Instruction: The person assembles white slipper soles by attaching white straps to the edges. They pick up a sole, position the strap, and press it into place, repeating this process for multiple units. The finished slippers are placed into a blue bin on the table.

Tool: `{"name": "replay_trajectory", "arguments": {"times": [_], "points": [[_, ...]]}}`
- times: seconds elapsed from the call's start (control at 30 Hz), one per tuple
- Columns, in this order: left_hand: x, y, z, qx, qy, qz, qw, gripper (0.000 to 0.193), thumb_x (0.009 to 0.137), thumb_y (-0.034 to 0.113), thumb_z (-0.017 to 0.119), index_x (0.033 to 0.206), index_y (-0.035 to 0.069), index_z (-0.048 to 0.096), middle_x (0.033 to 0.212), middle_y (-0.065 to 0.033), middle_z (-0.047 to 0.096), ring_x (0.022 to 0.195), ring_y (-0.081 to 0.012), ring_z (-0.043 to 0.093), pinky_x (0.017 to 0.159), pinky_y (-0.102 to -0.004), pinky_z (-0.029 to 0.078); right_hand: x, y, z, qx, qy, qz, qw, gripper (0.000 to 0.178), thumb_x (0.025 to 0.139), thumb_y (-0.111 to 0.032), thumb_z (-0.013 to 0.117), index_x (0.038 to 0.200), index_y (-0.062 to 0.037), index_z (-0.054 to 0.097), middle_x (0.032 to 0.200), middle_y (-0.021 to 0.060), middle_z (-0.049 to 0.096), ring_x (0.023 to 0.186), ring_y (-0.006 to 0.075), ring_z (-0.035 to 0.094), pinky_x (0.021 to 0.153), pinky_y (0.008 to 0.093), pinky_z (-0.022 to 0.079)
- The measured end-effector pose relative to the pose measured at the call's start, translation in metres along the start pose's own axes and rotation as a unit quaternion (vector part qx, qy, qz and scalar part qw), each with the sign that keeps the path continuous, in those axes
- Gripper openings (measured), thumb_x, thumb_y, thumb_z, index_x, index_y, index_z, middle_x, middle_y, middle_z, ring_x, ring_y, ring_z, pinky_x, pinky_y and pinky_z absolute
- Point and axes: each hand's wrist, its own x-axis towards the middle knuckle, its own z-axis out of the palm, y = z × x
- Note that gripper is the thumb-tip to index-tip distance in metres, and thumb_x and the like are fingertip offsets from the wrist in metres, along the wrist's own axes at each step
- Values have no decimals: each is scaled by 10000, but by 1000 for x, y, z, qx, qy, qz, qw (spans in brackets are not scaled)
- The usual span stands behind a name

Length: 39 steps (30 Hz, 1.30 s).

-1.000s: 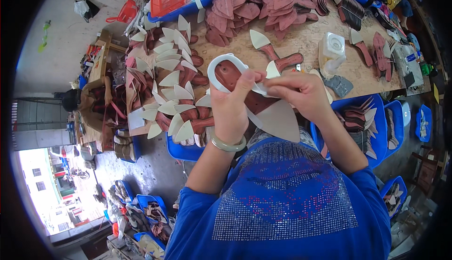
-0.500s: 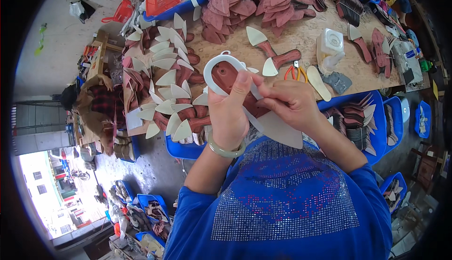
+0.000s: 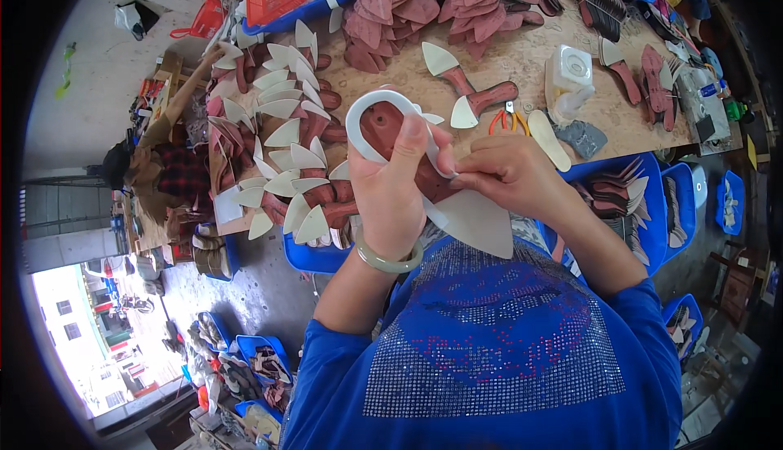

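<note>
Before my chest, my left hand (image 3: 390,193) is closed round a shoe insole (image 3: 477,223) with a reddish-brown heel part and a pointed cream toe part. The toe points down toward my shirt. A white strip (image 3: 354,124) runs round the edge of the heel part, and my left thumb lies across the brown face. With thumb and fingers closed, my right hand (image 3: 507,174) pinches the white strip at the insole's right edge. Two similar insoles (image 3: 489,98) lie crossed on the table beyond my hands, next to orange-handled pliers (image 3: 510,120).
Piles of insoles (image 3: 281,108) cover the table's left side, with bare brown pieces (image 3: 387,18) at the back. A white plastic container (image 3: 568,75) stands right of centre. Blue bins (image 3: 644,238) flank the near table edge. At far left a co-worker (image 3: 163,165) leans toward the piles.
My hands and the insole have shifted slightly left. My right fingers remain on the strip, their grip slightly altered. The co-worker's arm has stretched out to the insoles at the far left.
</note>
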Motion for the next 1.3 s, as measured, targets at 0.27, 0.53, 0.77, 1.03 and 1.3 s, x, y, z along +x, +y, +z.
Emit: {"name": "replay_trajectory", "arguments": {"times": [0.27,0.53,0.77,1.03,1.3], "points": [[-13,-52,-27,123,-46,-6,991,295,921,113,546,1179,-29,520,1100,-83,600,970,-147,587,852,-282,475,6,13,22,62,105,93,988,170,774,-148,691,891,-25,696,721,51,645,607,181,599,549,311,450],[-15,-62,-32,-25,17,-40,999,261,959,169,494,1105,-40,550,1041,-121,628,928,-177,616,810,-307,514,4,33,10,389,31,399,830,200,818,-213,698,921,-41,704,592,-60,515,479,20,379,436,185,256],[-20,-62,-38,63,11,7,998,272,959,190,499,1075,-51,545,962,-131,651,870,-180,631,785,-301,509,-13,24,16,435,75,418,794,180,827,-206,691,899,-42,701,538,-83,455,451,8,354,420,190,226],[-28,-57,-28,54,23,0,998,217,947,159,523,1039,-34,560,930,-113,654,831,-155,628,735,-285,512,-32,2,23,305,124,380,864,173,848,-177,662,912,-22,703,618,-49,564,538,19,462,467,200,341],[-31,-66,-26,100,13,-5,995,196,934,137,548,1048,-21,565,920,-68,650,776,-108,603,692,-255,496,-36,8,34,110,105,267,952,167,864,-163,634,870,-1,676,643,-34,580,572,43,500,520,208,397]]}}
